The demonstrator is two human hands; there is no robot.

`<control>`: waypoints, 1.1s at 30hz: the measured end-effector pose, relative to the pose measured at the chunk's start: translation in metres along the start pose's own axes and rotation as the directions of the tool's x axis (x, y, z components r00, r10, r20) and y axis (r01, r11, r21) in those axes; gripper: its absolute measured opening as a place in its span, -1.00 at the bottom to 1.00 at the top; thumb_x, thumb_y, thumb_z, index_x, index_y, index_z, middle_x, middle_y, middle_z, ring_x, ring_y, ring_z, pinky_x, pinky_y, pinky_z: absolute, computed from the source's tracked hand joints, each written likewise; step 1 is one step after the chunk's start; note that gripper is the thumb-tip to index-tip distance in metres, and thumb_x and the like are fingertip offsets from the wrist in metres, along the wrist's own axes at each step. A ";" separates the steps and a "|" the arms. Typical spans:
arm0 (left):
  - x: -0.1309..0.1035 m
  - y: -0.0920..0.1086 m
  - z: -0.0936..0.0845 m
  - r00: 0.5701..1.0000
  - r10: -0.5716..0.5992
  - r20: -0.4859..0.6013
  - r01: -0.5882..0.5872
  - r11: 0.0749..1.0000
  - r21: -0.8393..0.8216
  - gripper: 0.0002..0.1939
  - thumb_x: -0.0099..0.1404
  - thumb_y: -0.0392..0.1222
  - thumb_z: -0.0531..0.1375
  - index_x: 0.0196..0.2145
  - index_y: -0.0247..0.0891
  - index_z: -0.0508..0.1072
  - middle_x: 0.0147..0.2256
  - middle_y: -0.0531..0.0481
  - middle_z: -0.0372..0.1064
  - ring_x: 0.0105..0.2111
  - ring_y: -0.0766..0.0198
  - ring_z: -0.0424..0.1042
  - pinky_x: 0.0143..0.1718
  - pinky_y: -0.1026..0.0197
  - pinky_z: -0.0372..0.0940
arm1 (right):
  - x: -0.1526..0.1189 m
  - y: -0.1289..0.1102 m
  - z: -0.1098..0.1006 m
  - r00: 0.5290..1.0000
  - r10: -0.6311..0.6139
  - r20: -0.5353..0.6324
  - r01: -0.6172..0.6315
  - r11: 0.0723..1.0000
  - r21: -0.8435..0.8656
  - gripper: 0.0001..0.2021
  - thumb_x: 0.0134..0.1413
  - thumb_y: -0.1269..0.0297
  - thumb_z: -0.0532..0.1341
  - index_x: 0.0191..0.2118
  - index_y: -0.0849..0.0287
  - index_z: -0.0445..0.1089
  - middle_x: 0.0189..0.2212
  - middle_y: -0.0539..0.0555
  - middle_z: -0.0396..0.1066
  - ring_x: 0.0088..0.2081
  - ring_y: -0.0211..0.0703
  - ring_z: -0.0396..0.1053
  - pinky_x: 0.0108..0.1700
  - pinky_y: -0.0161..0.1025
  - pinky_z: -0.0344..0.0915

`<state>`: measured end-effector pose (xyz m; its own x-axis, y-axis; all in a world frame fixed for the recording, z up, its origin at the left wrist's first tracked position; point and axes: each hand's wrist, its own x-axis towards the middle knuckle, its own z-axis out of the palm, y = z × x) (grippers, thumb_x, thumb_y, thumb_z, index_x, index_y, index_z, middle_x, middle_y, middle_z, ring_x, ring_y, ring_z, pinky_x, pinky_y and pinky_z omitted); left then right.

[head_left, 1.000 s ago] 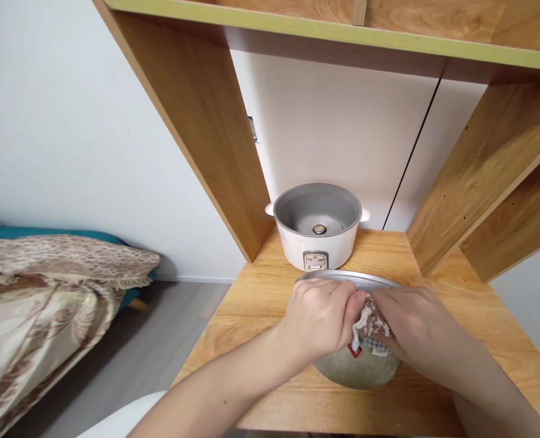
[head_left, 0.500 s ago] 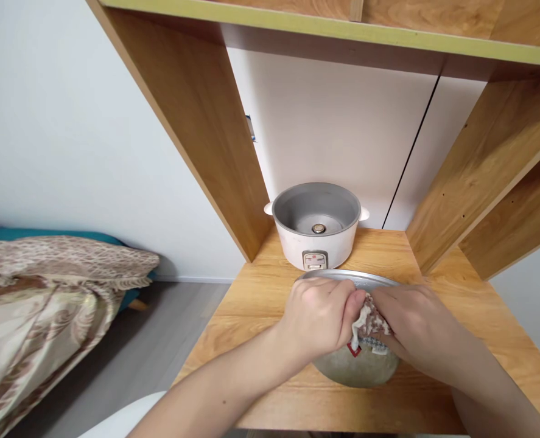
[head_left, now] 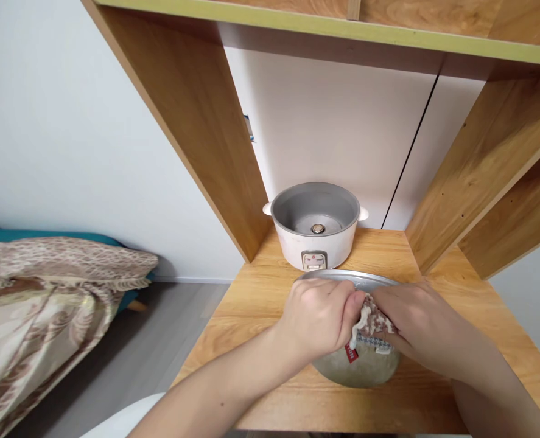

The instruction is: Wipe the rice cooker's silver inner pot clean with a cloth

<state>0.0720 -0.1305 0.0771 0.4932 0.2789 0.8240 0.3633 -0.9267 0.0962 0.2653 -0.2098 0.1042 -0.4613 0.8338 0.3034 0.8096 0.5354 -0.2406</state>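
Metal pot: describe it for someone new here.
On the wooden desk, a white cooker stands at the back. The metal pot sits in front, partly hidden by the left hand and right hand. Unlike the cooker, its outside is dull grey.

Home interior, fringed throw (head_left: 64, 310), rice cooker (head_left: 288, 246), shelving (head_left: 192, 115)

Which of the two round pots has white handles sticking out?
The white cooker at the back: one white handle sticks out on each side. The silver pot in front, partly hidden by the hands, shows none.
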 end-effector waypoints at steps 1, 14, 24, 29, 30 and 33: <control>0.000 0.000 0.000 1.000 0.003 -0.003 -0.003 1.000 0.004 -0.48 0.58 -0.25 -0.07 -0.58 -0.17 0.27 -0.70 0.10 0.24 -0.72 0.33 0.18 -0.63 0.18 0.05 | 0.000 0.001 -0.001 1.000 0.006 0.019 -0.007 1.000 0.004 -0.60 0.59 0.12 0.02 -0.38 0.10 0.25 -0.49 -0.02 0.40 -0.49 -0.18 0.27 -0.43 -0.16 -0.01; 0.000 -0.002 0.000 1.000 -0.012 -0.003 0.012 1.000 -0.012 -0.51 0.54 -0.30 -0.05 -0.60 -0.16 0.25 -0.70 0.11 0.21 -0.71 0.33 0.17 -0.62 0.17 0.03 | -0.003 0.002 -0.003 0.998 0.032 0.046 -0.033 0.999 0.020 -0.66 0.56 0.18 0.07 -0.36 0.08 0.23 -0.44 -0.02 0.44 -0.47 -0.16 0.32 -0.42 -0.18 0.06; 0.000 -0.002 0.000 1.000 -0.001 -0.012 0.001 1.000 -0.011 -0.51 0.55 -0.29 -0.06 -0.59 -0.16 0.24 -0.69 0.10 0.23 -0.71 0.33 0.17 -0.62 0.17 0.05 | -0.006 -0.001 0.008 0.999 0.033 0.028 -0.033 0.999 -0.011 -0.80 0.43 0.38 0.17 -0.31 0.10 0.27 -0.44 -0.03 0.39 -0.47 -0.16 0.27 -0.41 -0.18 0.03; -0.003 0.001 -0.001 1.000 0.010 -0.001 -0.010 1.000 -0.006 -0.51 0.55 -0.28 -0.06 -0.57 -0.17 0.27 -0.69 0.09 0.25 -0.70 0.32 0.19 -0.61 0.17 0.09 | -0.005 -0.008 0.010 1.000 -0.011 -0.019 0.009 0.996 -0.086 -0.77 0.37 0.50 0.11 -0.35 0.11 0.25 -0.49 -0.03 0.35 -0.51 -0.19 0.24 -0.44 -0.19 0.03; -0.003 0.001 -0.001 1.000 0.010 0.003 -0.010 1.000 -0.007 -0.51 0.56 -0.28 -0.06 -0.57 -0.17 0.27 -0.68 0.09 0.26 -0.70 0.32 0.20 -0.61 0.17 0.09 | -0.005 -0.009 0.011 0.999 -0.020 -0.029 0.017 0.994 -0.106 -0.77 0.36 0.50 0.13 -0.36 0.10 0.24 -0.50 -0.04 0.34 -0.53 -0.20 0.22 -0.45 -0.19 0.02; -0.004 0.002 -0.001 1.000 0.012 0.012 -0.012 1.000 -0.011 -0.51 0.56 -0.28 -0.06 -0.56 -0.17 0.28 -0.68 0.09 0.27 -0.70 0.32 0.21 -0.60 0.18 0.10 | -0.006 -0.010 0.012 0.999 -0.024 -0.036 0.019 0.991 -0.136 -0.76 0.33 0.51 0.16 -0.37 0.09 0.23 -0.51 -0.04 0.32 -0.53 -0.20 0.22 -0.45 -0.20 0.00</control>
<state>0.0695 -0.1334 0.0749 0.5068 0.2711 0.8183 0.3491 -0.9325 0.0926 0.2555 -0.2188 0.0932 -0.4676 0.8152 0.3419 0.8424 0.5281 -0.1073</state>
